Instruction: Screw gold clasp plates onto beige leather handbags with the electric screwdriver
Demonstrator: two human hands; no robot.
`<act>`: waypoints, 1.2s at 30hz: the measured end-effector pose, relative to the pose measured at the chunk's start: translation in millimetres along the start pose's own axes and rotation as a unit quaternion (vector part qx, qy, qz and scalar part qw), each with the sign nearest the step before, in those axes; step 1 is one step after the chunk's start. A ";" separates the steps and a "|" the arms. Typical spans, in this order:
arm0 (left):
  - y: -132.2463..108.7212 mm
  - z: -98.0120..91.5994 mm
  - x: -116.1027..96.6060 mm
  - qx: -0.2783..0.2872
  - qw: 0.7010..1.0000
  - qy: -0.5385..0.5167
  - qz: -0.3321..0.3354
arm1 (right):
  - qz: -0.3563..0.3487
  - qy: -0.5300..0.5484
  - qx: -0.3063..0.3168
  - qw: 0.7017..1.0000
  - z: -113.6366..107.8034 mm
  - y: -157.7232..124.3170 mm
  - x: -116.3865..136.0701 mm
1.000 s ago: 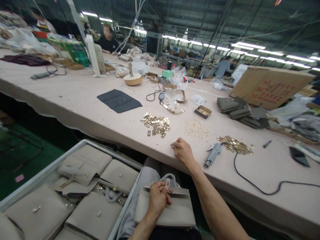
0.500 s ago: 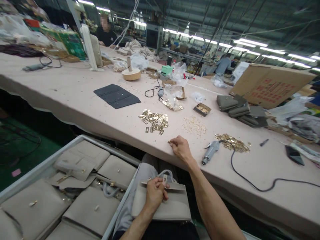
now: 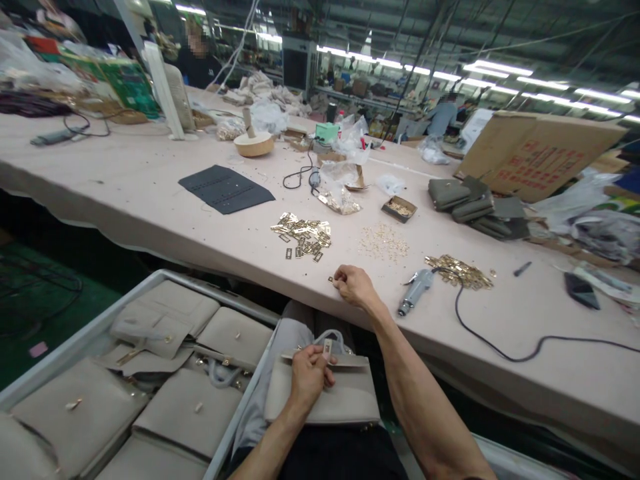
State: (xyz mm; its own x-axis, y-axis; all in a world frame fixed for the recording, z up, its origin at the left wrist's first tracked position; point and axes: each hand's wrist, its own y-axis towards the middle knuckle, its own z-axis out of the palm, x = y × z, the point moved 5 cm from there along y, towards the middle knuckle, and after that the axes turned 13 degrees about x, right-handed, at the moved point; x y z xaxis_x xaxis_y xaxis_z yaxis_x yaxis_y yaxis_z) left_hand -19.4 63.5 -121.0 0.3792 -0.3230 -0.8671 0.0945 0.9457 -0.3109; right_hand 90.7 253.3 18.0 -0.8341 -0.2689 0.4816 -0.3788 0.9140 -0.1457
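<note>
Look, the left hand has a narrow grip on the strap of a beige handbag, right of the crate; the right hand pinches a small metal plate by the near edge of the bench.

L hand pinching the tab on a beige bag right under those fingers. R hand has a sm. metal pc at its fingertips, gold plates just past em, elec. driver to their right.
</note>
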 end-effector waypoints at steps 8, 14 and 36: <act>-4.4 1.5 2.7 -0.003 1.000 0.001 -0.003 | 0.016 -0.010 0.010 1.000 -3.1 4.8 -0.9; -6.5 3.2 1.7 0.000 1.000 0.004 0.003 | -0.020 0.035 0.009 0.999 -4.5 -3.7 7.0; -1.4 1.4 16.4 0.052 0.998 -0.022 -0.027 | 0.020 0.532 -0.004 0.846 119.2 -129.4 -30.5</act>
State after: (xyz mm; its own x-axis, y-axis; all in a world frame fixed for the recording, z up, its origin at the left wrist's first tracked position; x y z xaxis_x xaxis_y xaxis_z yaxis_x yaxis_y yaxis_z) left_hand -12.1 57.0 -134.3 0.4106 -0.3735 -0.8318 0.2094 0.9265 -0.3127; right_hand 117.4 107.0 -80.9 -0.0109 0.1848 0.9827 -0.3523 0.9191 -0.1767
